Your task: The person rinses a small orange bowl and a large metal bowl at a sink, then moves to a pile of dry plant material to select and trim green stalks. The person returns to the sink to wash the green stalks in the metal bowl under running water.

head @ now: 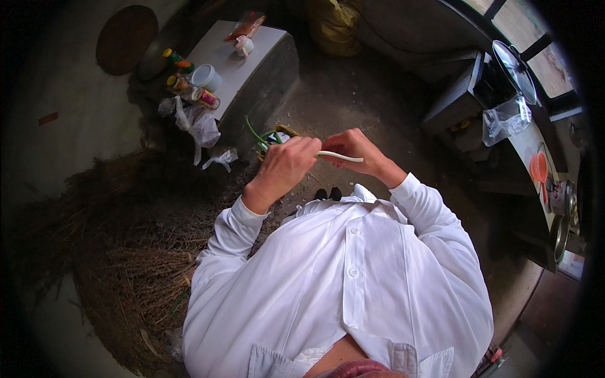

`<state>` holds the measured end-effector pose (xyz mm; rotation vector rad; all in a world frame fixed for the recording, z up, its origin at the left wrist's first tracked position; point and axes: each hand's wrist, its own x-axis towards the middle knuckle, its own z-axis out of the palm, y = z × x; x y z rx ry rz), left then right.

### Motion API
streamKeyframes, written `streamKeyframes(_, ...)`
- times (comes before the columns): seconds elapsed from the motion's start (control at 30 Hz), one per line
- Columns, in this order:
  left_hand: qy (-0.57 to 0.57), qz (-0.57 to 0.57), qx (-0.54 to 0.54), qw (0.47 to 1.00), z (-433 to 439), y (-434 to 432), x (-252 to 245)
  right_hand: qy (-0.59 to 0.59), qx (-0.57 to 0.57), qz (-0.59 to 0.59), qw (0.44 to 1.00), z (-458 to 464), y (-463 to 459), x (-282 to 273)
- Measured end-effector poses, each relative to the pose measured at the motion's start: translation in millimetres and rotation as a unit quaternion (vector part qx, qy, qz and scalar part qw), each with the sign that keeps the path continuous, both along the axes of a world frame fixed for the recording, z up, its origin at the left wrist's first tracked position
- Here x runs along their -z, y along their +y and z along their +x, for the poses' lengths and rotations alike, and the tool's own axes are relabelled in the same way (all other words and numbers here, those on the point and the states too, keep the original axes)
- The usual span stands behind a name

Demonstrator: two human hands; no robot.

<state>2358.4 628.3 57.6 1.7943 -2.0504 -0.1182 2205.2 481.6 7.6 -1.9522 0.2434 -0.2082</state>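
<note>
My left hand [289,159] is closed around a green onion [341,156] in front of my body. The white stalk sticks out to the right, and its green leaves hang out on the far left side of the hand. Close beside it, my right hand [361,149] has its fingers bent at the stalk, near my left fingertips. The stalk's white end passes in front of the right palm. Whether the right fingers pinch the onion is hidden. Below the hands, partly covered by them, is a yellowish container or bundle [286,130] on the floor.
A light-topped block [250,66] at upper left bears jars, a white tub [206,77] and a small pot [244,46]. Dry brushwood [146,279] is heaped at left. Along the right runs a counter [531,141] with a glass lid [515,71] and an orange strainer [539,167].
</note>
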Motion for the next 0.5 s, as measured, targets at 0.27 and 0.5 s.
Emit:
streamKeyframes(0.27, -0.003, 0.043, 0.001, 0.999, -1.4, 5.3, 1.3, -0.026, -0.065, -0.103, 0.992, 8.2, 1.8, 1.3)
streamKeyframes(0.5, -0.002, 0.022, -0.024, 0.999, -2.6, 14.3, 0.9, 0.011, -0.020, -0.108, 0.994, 10.2, 5.2, 14.4)
